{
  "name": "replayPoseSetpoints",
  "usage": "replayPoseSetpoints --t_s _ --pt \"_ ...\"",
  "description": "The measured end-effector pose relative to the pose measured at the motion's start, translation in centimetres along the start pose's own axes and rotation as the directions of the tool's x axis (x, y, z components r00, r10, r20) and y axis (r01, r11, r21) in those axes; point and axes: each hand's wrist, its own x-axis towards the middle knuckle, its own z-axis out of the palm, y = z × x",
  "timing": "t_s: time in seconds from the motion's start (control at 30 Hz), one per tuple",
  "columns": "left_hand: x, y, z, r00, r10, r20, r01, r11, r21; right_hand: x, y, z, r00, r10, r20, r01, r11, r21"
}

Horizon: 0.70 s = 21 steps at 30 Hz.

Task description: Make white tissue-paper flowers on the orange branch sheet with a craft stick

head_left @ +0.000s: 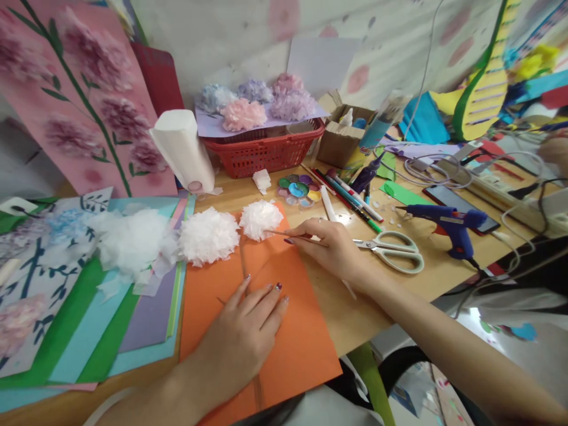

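An orange sheet of paper [302, 331] lies in front of me, with a brown line drawn down it like a stem. My left hand [248, 322] rests flat on this sheet, fingers spread, holding nothing. At the sheet's top edge sit two fluffy white tissue-paper flowers, a larger one [209, 236] on the left and a smaller one [261, 220] on the right. Between the fingertips of my right hand [331, 248] is a thin paintbrush [302, 238]. It points left, its tip at the lower edge of the smaller flower; whether they touch I cannot tell.
Scissors [393, 249] and a blue glue gun [448, 222] lie to the right, near a phone [461, 207]. Behind stand a paint palette [298, 189], a red basket [261, 155] and a tissue pack [184, 151]. Coloured sheets [151, 322] and white tissue [133, 236] cover the left.
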Motion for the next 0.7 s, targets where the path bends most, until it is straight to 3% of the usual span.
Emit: replayPoseSetpoints --t_s 0.17,0.3,0.4,0.53,0.7 --pt "2.0 -2.0 -1.6 0.998 -0.065 0.02 0.067 0.99 -0.125 1.4 -0.4 -0.9 0.992 -0.056 0.115 0.053 0.998 0.028" --pt "4.0 -4.2 -1.7 0.986 -0.164 -0.012 0.163 0.964 0.21 0.8 0.1 -0.6 0.996 -0.053 0.077 0.049 0.997 0.053" --pt "4.7 -4.9 -0.9 0.977 -0.211 0.03 0.183 0.903 0.389 -0.3 0.8 -0.1 0.993 -0.097 0.062 0.094 0.994 0.046" --pt "4.7 -5.1 0.0 0.971 -0.237 0.044 0.196 0.883 0.425 -1.4 0.9 0.4 0.978 -0.191 0.087 0.195 0.98 -0.039" --pt "4.9 -5.4 0.1 0.956 -0.282 0.082 0.235 0.902 0.362 -1.8 0.1 0.8 0.968 -0.17 0.186 0.203 0.963 -0.179"
